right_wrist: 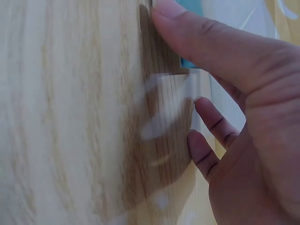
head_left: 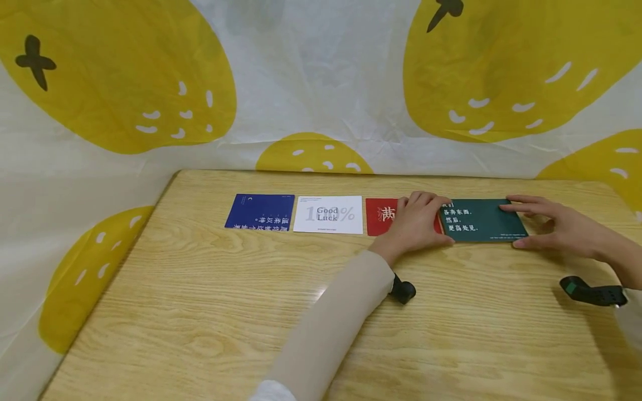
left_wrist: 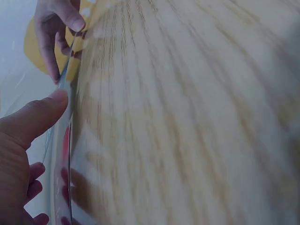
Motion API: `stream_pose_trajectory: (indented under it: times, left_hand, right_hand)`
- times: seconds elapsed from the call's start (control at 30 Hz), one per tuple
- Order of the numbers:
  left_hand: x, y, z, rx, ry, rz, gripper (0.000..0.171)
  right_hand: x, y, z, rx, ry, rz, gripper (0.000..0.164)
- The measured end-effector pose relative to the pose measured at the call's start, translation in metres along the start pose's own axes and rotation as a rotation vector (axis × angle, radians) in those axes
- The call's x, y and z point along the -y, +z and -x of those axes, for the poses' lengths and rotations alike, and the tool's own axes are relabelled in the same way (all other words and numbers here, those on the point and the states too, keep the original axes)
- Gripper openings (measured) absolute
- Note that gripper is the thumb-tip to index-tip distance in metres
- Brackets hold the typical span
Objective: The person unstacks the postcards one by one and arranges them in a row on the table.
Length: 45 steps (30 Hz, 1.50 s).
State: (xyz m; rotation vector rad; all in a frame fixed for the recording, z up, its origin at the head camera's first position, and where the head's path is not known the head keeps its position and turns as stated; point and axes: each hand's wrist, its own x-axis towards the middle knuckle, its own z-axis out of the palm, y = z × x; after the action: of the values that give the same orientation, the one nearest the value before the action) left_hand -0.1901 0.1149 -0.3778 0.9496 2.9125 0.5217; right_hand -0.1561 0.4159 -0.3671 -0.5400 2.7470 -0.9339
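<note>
A dark green card (head_left: pixel 484 221) with white characters lies at the right end of a row of cards. My left hand (head_left: pixel 418 223) holds its left end, thumb at the near corner and fingers at the far edge. At the right end, my right hand (head_left: pixel 557 223) grips it between thumb and index finger. Partly covered by the left hand is a red card (head_left: pixel 377 216). In the left wrist view, the green card appears nearly edge-on between both hands. A teal edge of that card (right_wrist: pixel 193 5) shows behind the right thumb in the right wrist view.
Left of the red card lie a white "Good Luck" card (head_left: pixel 327 223) and a blue card (head_left: pixel 261 211). All rest along the far side of a wood-grain table (head_left: pixel 200 312). A white curtain with yellow fruit shapes (head_left: pixel 321 83) hangs behind the far edge.
</note>
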Motion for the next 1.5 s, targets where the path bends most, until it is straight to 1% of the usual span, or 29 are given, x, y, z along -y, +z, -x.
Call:
stream_pose_trajectory:
  times: [0.33,0.67,0.87,1.1,1.37,1.5]
  left_hand:
    - [-0.0017,0.0022,-0.0014,0.023,-0.030,-0.046,0.081]
    - [-0.0029,0.0026,-0.0049,0.061,-0.070,-0.069,0.083]
    - [-0.0024,0.0029,-0.0066,0.088,-0.078,-0.085,0.087]
    - [-0.0028,0.0011,-0.0089,0.126,-0.109,-0.097,0.092]
    - [-0.0064,-0.0019,-0.0096,0.168,-0.123,-0.135,0.092]
    - [-0.0069,-0.0022,-0.0098,0.183,-0.132,-0.147,0.091]
  right_hand:
    - [-0.0060,0.0014,-0.0054,0.019,-0.047,0.011,0.067]
    - [-0.0090,0.0031,-0.0044,0.019,-0.058,0.017,0.067]
    - [-0.0094,0.0044,-0.0027,0.023,-0.041,0.012,0.067]
    - [-0.0098,0.0050,-0.0030,0.029,-0.024,0.002,0.067]
    - [-0.0099,0.0045,-0.0018,0.035,0.015,-0.010,0.067]
    - [-0.0091,0.0042,-0.0020,0.032,0.021,-0.014,0.066]
